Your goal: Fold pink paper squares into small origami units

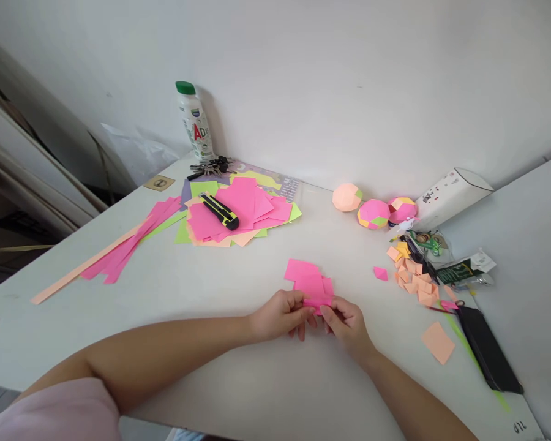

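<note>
My left hand [282, 313] and my right hand [346, 321] meet low in the middle of the white table [239, 367]. Both pinch a small folded pink paper piece [318, 301] between their fingertips. Just behind them lies a small stack of pink paper squares [305, 275], touching the held piece. A single small pink folded unit [381, 273] lies to the right.
A pile of pink, green and peach sheets [239, 214] with a yellow-black utility knife [219, 211] sits at the back. Paper strips [119, 251] lie left. Three paper balls [374, 211], peach folded pieces [413, 275], a black case [489, 349], keys [211, 166] and a bottle [193, 120] stand around.
</note>
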### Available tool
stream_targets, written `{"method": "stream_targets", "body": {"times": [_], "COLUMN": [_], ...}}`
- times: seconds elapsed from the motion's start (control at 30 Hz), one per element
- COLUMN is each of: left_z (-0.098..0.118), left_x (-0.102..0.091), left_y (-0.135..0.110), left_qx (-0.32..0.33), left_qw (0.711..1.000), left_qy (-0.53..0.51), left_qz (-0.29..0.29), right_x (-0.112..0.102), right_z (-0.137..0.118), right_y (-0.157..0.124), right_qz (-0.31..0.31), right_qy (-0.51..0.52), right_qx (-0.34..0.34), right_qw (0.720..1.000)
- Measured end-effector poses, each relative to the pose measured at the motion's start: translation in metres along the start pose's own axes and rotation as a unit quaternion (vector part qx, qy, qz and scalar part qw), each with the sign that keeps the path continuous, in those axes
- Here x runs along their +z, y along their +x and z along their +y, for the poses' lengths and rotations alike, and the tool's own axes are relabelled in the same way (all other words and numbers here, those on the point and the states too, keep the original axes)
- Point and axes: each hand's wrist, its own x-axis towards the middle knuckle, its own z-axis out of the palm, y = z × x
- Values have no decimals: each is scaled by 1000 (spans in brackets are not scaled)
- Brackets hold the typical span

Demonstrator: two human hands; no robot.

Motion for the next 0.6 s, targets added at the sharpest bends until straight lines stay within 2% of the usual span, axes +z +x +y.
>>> {"method": "stream_targets", "body": {"times": [0.2, 0.6], "left_z": [0, -1], "left_x": [-1, -2], "left_y": [0, 0], "left_qx": [0, -12], "left_qw": [1000, 999], "left_qy": [9, 16], "left_qz": [-21, -28], "right_x": [-1, -1], "right_z": [-1, 1], "right_y": [0, -1], "right_qz": [-9, -26], "right_qy": [1, 23], "right_qx": [-16, -38], "right_qw": [1000, 999]}}
